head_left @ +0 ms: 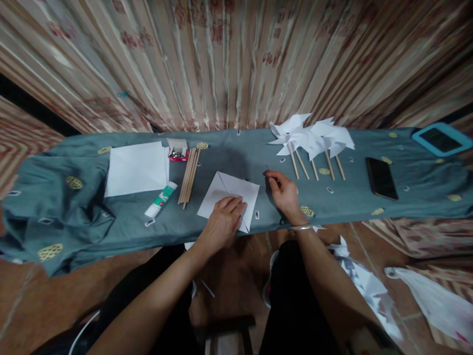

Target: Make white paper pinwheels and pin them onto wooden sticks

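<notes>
The table (pixel 229 158) in front of me is long and draped in a grey-green cloth, with a striped curtain (pixel 229 59) hanging behind it. At the far left lies a stack of white paper (pixel 136 168), and just right of it a bundle of wooden sticks (pixel 189 176), a small red box (pixel 178 150) and a tube of glue (pixel 161 199). At the far right stand finished paper pinwheels (pixel 312 138) on their sticks, then a dark phone (pixel 382 178) and a blue-rimmed tablet (pixel 442 139) further right.

The square paper sheet (pixel 231 199) I am working on lies near me at the middle of the table, creased along its diagonals. My left hand (pixel 223 222) rests flat on its near right part, fingers (pixel 233 203) together and pressing down. The sheet is light, thin and floppy, I judge, and would slide on the cloth or tear at a cut, so it wants holding flat with a palm and lifting by a corner or edge.

My right hand (pixel 284 192) sits just right of the sheet, its fingers pinched together on a thin dark pin (pixel 266 168), as far as I can make out. It looks stiff, sharp and easy to drop, best gripped by its shaft near the blunt end.
</notes>
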The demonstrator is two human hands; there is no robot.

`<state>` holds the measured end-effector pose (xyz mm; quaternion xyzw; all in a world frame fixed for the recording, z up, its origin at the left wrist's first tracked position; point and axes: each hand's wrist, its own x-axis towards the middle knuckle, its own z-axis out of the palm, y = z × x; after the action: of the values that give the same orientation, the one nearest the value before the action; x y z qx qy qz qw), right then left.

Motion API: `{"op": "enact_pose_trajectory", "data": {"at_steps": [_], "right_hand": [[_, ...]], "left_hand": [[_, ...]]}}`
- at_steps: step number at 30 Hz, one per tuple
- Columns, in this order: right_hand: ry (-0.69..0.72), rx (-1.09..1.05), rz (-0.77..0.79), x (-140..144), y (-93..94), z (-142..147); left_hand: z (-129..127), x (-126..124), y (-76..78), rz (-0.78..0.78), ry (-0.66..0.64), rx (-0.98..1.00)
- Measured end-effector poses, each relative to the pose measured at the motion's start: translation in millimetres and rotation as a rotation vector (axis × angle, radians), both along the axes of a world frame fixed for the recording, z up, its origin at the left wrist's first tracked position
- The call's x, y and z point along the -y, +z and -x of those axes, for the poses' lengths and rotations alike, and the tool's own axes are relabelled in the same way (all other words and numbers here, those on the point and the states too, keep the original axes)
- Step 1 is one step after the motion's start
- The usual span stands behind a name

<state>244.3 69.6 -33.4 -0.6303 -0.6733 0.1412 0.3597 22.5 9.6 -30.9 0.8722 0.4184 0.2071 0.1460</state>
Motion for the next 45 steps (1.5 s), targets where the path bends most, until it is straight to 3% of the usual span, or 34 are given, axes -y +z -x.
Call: {"op": "enact_pose_trajectory", "data": {"at_steps": [4,11,13,16,19,22,25,30,35,37,40,43,45], "right_hand": [[-0.058,-0.032,0.013,6,10.0,0],[0.002,0.046,-0.021,16,14.5,18],[0.023,0.065,-0.047,17,14.3,25],[0.043,0.088,-0.055,18,14.5,34],[0.047,0.100,-0.051,17,15.0,38],[0.051,0.100,-0.051,17,16.1,39],[0.053,0.092,-0.050,17,17.3,37],[0.048,0.084,-0.037,16,17.6,37],[0.054,0.034,-0.022,17,19.4,39],[0.042,-0.024,-0.023,21,22.8,42],[0.070,-0.218,0.043,30,29.8,51],[0.290,-0.569,0.239,45,35.8,65],[0.450,-0.779,0.382,55,38.7,73]], "left_hand": [[1,5,6.7,-0.008,0.006,0.036],[14,6,19.4,-0.038,0.040,0.095],[32,-1,25.1,-0.054,0.119,0.124],[73,-12,36.0,-0.132,0.383,0.198],[118,-17,44.0,-0.132,0.630,0.145],[151,-12,43.4,-0.019,0.698,0.064],[165,-2,35.8,0.053,0.712,-0.035],[166,7,25.5,0.085,0.719,-0.180],[174,2,27.4,0.101,0.742,-0.116],[175,-2,30.5,0.119,0.798,0.026],[156,-4,36.6,0.201,0.802,0.419],[113,3,42.3,0.512,0.592,0.722],[82,12,44.1,0.739,0.416,0.811]]}}
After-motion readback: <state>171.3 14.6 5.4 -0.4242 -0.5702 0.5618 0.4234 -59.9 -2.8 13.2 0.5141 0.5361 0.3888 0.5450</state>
